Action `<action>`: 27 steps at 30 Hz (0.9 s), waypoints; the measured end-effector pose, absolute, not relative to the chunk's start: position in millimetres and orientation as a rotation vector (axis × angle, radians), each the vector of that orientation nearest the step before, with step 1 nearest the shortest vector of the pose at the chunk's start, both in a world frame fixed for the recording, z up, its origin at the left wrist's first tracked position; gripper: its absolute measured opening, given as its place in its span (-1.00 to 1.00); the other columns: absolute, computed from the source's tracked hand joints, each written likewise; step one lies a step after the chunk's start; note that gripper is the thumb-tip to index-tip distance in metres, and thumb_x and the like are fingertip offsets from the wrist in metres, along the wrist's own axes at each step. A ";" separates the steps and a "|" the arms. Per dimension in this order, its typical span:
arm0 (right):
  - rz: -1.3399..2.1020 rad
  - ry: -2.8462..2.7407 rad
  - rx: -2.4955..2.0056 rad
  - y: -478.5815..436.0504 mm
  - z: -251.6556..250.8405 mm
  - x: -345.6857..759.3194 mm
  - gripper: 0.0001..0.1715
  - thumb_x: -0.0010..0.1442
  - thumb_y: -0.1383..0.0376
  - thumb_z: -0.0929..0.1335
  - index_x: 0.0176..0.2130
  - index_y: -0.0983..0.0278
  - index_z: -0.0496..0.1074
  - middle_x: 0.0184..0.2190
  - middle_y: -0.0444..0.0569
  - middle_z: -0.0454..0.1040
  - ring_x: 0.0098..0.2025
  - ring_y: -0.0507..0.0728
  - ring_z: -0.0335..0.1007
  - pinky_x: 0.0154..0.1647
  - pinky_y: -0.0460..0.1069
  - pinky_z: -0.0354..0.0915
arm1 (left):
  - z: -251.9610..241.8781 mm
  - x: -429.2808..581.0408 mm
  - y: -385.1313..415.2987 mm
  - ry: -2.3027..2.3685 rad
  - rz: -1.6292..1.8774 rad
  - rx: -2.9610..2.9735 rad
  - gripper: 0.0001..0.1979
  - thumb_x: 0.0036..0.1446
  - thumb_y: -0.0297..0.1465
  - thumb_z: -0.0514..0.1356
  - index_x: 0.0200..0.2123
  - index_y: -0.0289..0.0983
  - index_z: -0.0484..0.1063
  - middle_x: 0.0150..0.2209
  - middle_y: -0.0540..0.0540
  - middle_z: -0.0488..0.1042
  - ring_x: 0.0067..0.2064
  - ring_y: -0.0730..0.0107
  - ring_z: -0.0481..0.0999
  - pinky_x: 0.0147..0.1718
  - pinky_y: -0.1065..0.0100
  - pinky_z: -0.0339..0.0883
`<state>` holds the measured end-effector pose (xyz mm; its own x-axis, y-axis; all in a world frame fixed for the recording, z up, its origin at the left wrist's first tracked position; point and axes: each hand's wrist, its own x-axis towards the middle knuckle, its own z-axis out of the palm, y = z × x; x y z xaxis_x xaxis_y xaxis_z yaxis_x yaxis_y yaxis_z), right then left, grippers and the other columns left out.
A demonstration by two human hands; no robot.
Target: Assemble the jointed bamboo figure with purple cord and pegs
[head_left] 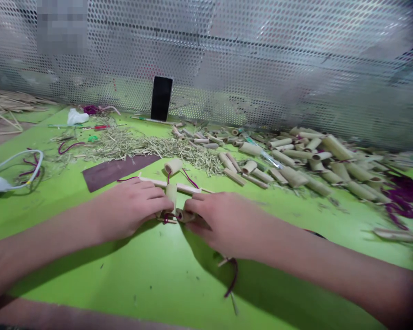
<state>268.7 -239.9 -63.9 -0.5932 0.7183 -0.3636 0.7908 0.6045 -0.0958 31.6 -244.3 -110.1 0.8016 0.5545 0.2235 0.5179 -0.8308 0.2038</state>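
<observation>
On the green table (99, 279), my hands meet around a small frame of bamboo sticks and tubes (168, 184) lashed with purple cord (168, 217). My left hand (134, 208) presses its fingertips against an upright bamboo tube (171, 195). My right hand (220, 224) has its fingers on a short bamboo tube (185, 215) at the lashed joint. A further tube (173, 166) stands at the frame's far end. Purple cord with a thin stick (232, 279) trails on the table below my right hand. My fingers hide part of the joint.
A large heap of cut bamboo tubes (306, 165) lies to the right, with purple cord (402, 197) beside it. Bamboo shavings (147, 149), a dark board (117, 172), a white cable (17, 167) and an upright phone (161, 98) lie beyond. A perforated metal screen (227, 55) stands behind.
</observation>
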 end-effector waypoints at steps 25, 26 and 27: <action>-0.399 2.777 0.876 -226.3 -68.8 276.4 -0.85 0.36 0.29 0.32 -0.18 0.28 0.49 -0.27 -0.02 0.55 -0.27 0.15 0.47 -0.31 0.00 0.18 | -119.7 44.2 -248.6 0.841 0.497 3.026 -0.79 0.42 -0.40 0.07 -0.14 -0.26 0.51 -0.25 -0.09 0.64 -0.27 0.23 0.58 -0.24 0.20 0.30; -0.396 2.769 0.888 -227.2 -69.2 275.4 -0.84 0.36 0.27 0.32 -0.20 0.28 0.47 -0.29 -0.02 0.54 -0.29 0.15 0.47 -0.33 0.00 0.18 | -119.2 45.3 -249.2 0.855 0.480 3.028 -0.81 0.40 -0.38 0.09 -0.16 -0.26 0.51 -0.26 -0.08 0.63 -0.29 0.23 0.57 -0.26 0.20 0.30; -0.395 2.753 0.917 -228.3 -69.5 274.1 -0.83 0.36 0.25 0.31 -0.22 0.28 0.46 -0.31 -0.02 0.54 -0.33 0.14 0.45 -0.37 -0.01 0.16 | -118.4 46.4 -249.7 0.874 0.462 3.035 -0.83 0.39 -0.37 0.12 -0.19 -0.26 0.50 -0.28 -0.08 0.61 -0.30 0.22 0.56 -0.27 0.20 0.29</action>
<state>274.1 -228.3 -69.5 -0.7834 0.5535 -0.2826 0.6107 0.7702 -0.1842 46.4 -249.7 -118.4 0.8083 0.5132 0.2886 0.5277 -0.8488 0.0312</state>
